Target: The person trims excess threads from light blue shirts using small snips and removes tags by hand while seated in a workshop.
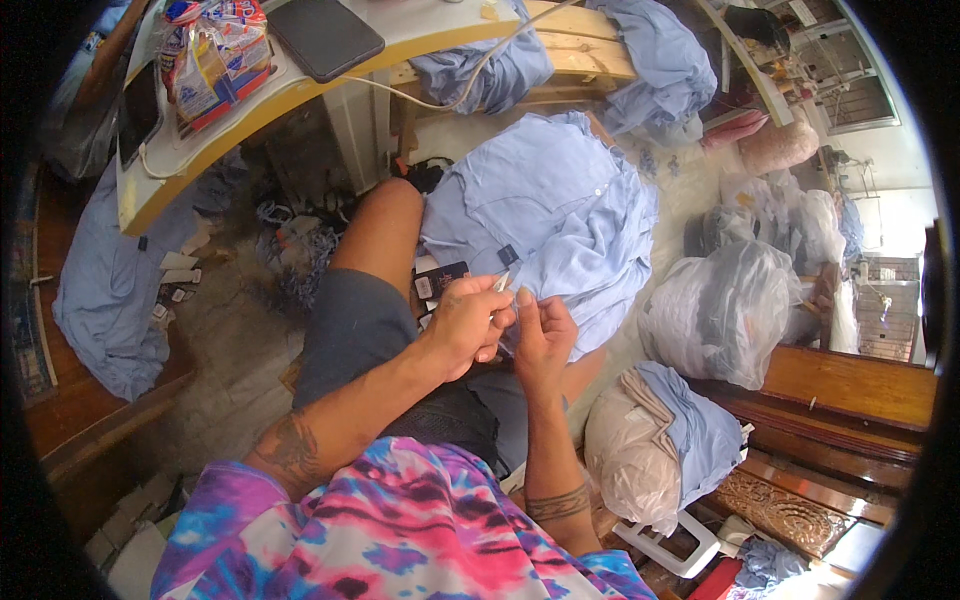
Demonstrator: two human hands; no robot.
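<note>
A pale blue cotton button-front shirt (560, 215) lies spread over the person's lap and knee, its lower edge drawn up to the two hands. A bulging translucent plastic sack of folded cloth (722, 312) stands on the floor to the right of it, with a second cream and blue bundle (655, 445) nearer the person. A white work surface with a yellow edge (260, 95) runs across the upper left and carries a dark flat tablet (325, 35) and a printed plastic packet (215, 55). A loose heap of pale blue cloth (110, 290) lies on the wooden bench at far left.

The left hand (470, 325) is closed, its fingers pinching a small pale slip at the shirt's edge; what the slip is cannot be told. The right hand (542, 338) is also closed, fingers (525, 300) gripping a fold of the same shirt just beside the left. The hands touch. A small dark card tag (440, 278) lies on the thigh just behind the left hand.
</note>
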